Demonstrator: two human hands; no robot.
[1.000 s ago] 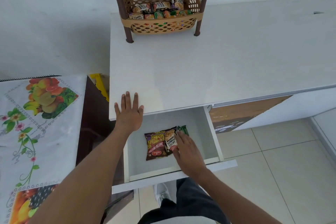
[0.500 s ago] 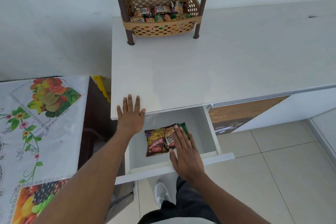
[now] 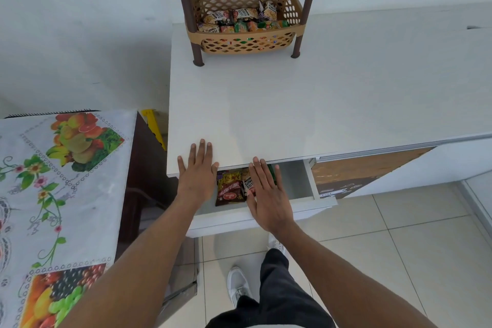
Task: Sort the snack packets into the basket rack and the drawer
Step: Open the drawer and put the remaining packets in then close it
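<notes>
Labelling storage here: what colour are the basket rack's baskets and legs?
Tan baskets, dark brown legs, clearest in the head view.

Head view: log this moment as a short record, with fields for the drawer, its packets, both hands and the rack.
drawer: partly open under the countertop
contents: Khatta Meetha packet, salted peanuts packet beside it, green packet mostly hidden
left hand: flat on the countertop edge, fingers straight
right hand: flat over the salted peanuts packet, gripping nothing
basket rack: at the back of the countertop; lower basket holds many snack packets
</notes>
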